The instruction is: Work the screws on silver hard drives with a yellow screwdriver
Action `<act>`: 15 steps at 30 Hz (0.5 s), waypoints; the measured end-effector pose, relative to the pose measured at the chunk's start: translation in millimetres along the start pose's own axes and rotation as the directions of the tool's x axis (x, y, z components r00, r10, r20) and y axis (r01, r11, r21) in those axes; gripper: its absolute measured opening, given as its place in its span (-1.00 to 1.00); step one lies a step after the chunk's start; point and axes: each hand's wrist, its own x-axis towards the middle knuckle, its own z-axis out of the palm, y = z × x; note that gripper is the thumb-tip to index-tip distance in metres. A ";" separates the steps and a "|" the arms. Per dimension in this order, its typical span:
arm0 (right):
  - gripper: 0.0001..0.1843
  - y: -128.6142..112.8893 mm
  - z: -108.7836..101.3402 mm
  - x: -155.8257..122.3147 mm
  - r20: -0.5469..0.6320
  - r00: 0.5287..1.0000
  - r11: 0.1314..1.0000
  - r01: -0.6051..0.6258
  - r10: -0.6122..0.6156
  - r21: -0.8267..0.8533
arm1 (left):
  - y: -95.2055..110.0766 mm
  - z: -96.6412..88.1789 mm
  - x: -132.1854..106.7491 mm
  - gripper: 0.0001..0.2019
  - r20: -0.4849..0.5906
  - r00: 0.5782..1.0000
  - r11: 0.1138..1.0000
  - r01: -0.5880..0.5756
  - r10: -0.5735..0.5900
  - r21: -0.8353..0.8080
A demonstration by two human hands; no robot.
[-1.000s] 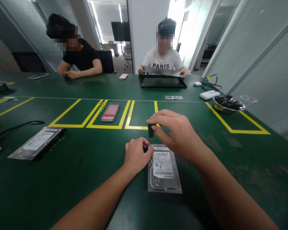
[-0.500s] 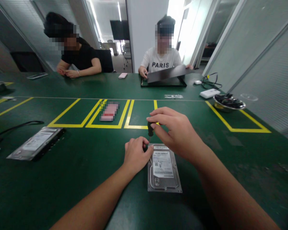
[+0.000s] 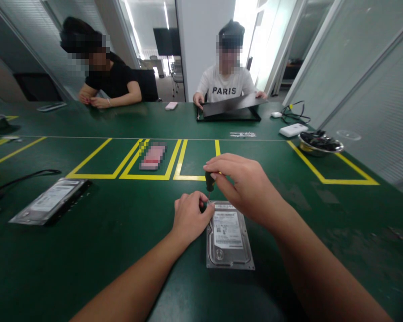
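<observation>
A silver hard drive [image 3: 229, 237] with a white label lies flat on the green table in front of me. My left hand [image 3: 190, 217] is closed at its far left corner, thumb on the edge and fingers curled beside it. My right hand [image 3: 250, 185] grips the dark handle of a small screwdriver [image 3: 210, 182] from above. The screwdriver stands nearly upright, its thin shaft pointing down at that same corner between the left thumb and index finger. The exact spot where its tip sits is hidden.
A second hard drive [image 3: 50, 201] lies at left near a black cable [image 3: 27, 174]. Yellow tape [image 3: 147, 177] marks rectangles beyond my hands. A metal bowl [image 3: 320, 145] of dark parts stands at right. Across the table, one person [image 3: 226, 82] handles a dark panel [image 3: 235, 105]; another [image 3: 117, 80] sits left.
My right fingers have shifted slightly down and left on the screwdriver handle. My left hand and the drive stay put. The person opposite has lowered the panel's right end a little.
</observation>
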 end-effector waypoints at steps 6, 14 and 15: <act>-0.73 -0.8 -1.3 -0.2 0.021 1.000 1.000 -0.002 0.002 0.007 | 0.3 -1.2 -0.8 -0.87 0.002 1.000 1.000 -0.003 0.003 -0.007; -0.74 -0.4 -0.8 -0.1 0.020 1.000 1.000 0.008 -0.009 0.015 | -0.5 0.1 0.3 -0.87 -0.005 1.000 1.000 -0.012 0.012 -0.013; -0.74 -0.6 -0.8 -0.1 0.021 1.000 1.000 0.009 -0.009 0.015 | -0.6 0.4 0.4 -0.87 -0.006 1.000 1.000 -0.011 0.011 -0.012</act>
